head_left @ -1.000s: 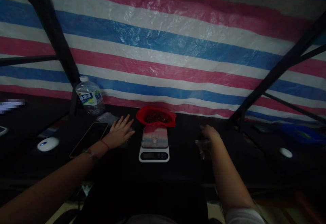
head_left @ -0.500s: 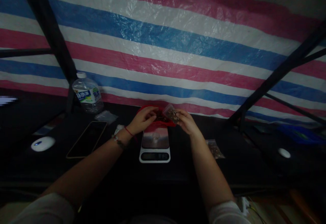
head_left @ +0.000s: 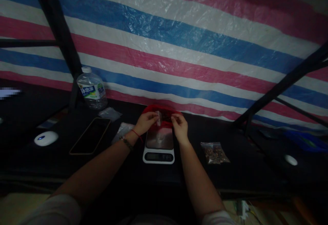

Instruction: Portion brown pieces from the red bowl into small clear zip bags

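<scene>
My left hand (head_left: 146, 122) is closed, pinching a small clear zip bag (head_left: 159, 119) upright at the near edge of a red basin (head_left: 164, 107). Dark loose bits (head_left: 167, 116) lie inside the basin; what they are is too dim to tell. My right hand (head_left: 179, 126) is at the basin's right side, thumb and fingertips pressed together; anything between them is too small to make out. Just below both hands sits a white kitchen scale (head_left: 159, 150) with a metal plate, a small pale clear thing (head_left: 160, 137) on it.
To the right lies a filled zip bag (head_left: 215, 152). On the left are clear plastic bags (head_left: 123, 131), a phone (head_left: 91, 136), a white mouse (head_left: 46, 138) and a large plastic bottle (head_left: 92, 90). Behind hangs striped sheeting (head_left: 166, 47), with black frame posts (head_left: 57, 27) either side.
The zip bag has passed from my right hand to my left. My right hand has moved left, to the basin's edge. The view has shifted slightly.
</scene>
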Tool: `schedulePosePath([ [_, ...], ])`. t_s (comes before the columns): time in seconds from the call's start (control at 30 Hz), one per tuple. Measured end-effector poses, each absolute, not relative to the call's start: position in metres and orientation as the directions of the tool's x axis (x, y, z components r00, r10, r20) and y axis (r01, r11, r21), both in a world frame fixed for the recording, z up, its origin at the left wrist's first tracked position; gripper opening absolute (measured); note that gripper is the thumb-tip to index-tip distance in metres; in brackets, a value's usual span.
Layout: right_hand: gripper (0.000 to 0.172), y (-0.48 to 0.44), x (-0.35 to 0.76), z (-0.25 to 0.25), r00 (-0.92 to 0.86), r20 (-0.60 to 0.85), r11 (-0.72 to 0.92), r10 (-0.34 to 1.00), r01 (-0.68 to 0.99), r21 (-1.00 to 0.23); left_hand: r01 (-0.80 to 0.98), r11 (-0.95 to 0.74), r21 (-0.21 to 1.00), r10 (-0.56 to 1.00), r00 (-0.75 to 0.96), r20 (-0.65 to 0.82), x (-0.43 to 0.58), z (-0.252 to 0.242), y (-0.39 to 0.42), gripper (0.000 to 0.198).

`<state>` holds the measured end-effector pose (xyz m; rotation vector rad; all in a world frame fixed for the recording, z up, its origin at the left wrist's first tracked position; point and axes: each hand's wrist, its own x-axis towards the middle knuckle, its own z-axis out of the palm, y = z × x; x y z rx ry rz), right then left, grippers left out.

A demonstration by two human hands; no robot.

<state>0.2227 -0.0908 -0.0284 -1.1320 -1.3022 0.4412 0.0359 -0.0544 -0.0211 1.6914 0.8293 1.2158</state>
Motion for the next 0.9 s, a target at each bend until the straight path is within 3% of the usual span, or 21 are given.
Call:
schedulePosePath([
  [0.17,0.012,-0.104,0.211,-0.023,-0.03,0.582,0.527,0.813,0.465,-0.712,0.087,-0.456,0.885,0.846,0.351,0.402,0.041,-0.027,-0.058,0.023],
  [0.4,0.039,-0.111,0.203,-0.018,-0.126,0.616,0.571,0.778,0.552,-0.608,0.155,-0.487,0.86,0.838,0.362,0.409,0.041,-0.024,-0.066,0.022],
  [0.63,0.032,-0.115,0.199,-0.018,-0.094,0.604,0.545,0.792,0.554,-0.629,0.145,-0.562,0.814,0.79,0.385,0.477,0.039,-0.029,-0.067,0.019],
  [0.9,0.02,-0.112,0.202,-0.018,-0.087,0.562,0.545,0.823,0.404,-0.735,0.267,-0.658,0.704,0.741,0.394,0.543,0.034,-0.03,-0.067,0.021],
])
